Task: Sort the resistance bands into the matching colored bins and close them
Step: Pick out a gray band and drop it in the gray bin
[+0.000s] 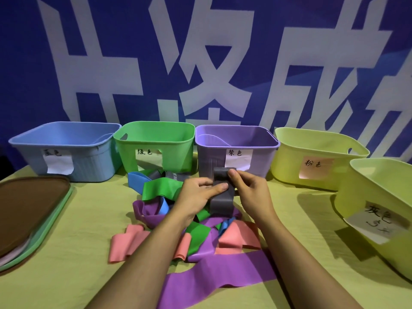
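My left hand (200, 192) and right hand (247, 186) both pinch the grey band (223, 197), lifted off the mid-tabletop pile (189, 224) to fold it for the grey-labelled bin (379, 197) at the right edge.

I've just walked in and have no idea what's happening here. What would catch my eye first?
Two bare hands, the left hand and right hand, meet at the centre, both holding a grey band above a tangled pile of bands in pink, purple, green and blue on the yellow-green tablecloth. Behind them stands a row of open bins with paper labels: blue bin, green bin, purple bin.
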Tool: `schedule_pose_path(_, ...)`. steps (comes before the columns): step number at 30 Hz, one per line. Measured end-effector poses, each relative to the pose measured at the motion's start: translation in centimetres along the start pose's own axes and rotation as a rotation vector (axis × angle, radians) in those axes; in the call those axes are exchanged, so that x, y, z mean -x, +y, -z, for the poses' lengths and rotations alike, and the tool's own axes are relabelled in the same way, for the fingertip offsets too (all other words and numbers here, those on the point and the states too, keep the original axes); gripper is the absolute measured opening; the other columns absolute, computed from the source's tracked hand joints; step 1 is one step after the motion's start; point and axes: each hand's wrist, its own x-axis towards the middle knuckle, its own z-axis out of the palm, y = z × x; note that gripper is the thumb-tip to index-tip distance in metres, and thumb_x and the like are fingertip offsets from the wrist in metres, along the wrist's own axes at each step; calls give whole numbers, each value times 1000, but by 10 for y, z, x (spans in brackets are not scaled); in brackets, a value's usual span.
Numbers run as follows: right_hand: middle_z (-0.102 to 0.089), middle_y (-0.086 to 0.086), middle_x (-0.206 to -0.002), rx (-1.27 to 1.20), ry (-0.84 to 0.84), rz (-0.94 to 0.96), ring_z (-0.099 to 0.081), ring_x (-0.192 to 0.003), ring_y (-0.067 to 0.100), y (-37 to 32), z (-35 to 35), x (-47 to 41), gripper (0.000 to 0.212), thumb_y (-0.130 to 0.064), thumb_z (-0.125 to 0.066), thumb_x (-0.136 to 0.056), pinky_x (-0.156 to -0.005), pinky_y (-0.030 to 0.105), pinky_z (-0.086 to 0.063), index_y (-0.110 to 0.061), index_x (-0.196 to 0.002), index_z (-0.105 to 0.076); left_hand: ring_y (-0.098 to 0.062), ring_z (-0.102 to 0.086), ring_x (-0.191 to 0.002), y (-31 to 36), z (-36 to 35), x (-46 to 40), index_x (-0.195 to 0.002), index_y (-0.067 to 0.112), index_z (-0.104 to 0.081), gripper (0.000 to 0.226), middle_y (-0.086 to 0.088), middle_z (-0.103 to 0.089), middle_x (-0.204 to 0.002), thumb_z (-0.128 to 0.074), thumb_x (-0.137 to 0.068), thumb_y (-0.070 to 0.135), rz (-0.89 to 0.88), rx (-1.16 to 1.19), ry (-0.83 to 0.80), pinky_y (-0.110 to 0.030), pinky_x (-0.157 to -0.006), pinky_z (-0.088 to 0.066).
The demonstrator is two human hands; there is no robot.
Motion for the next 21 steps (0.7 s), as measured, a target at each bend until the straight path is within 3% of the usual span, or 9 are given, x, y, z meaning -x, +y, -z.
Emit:
schedule_pose_path(6,-76,-18,-86,-1,-56,35,-64,-82,-5,-2,-1,2,18,-17,-62,-102,-76,18,-53,-28,-94,-74,-13,-74,-87,-2,3,-2,-82,13,-76,11,-2,-78,-85,-84,-81,6,1,27,-25,-25,-80,-56)
schedule_pose_path(10,-76,-17,-88,-24,-77,27,-64,-82,0,-1,-1,1,20,-13,-60,-103,-70,18,-54,-27,-100,-73,-27,-74,-103,1,3,-2,-108,2,-76,26,-14,-78,-104,-81,-83,6,19,113,-39,-39,-98,-56)
schedule_pose_path(17,-73,-13,-100,25,-144,40,-64,-84,-10,-2,-1,1,23,-6,-58,-102,-73,11,-51,-23,-115,-67,-34,-71,-109,1,4,-3,-116,1,-74,37,-19,-76,-110,-79,-80,8,68,257,-55,-44,-100,-54)
schedule_pose_path(21,-75,0,-108,37,-150,8,-66,-93,1,5,1,-3,29,-7,-61,-101,-83,17,-53,-14,-128,-66,-31,-72,-106,3,4,-2,-115,3,-74,44,-18,-76,-110,-80,-72,14,80,282,-67,-42,-98,-56)
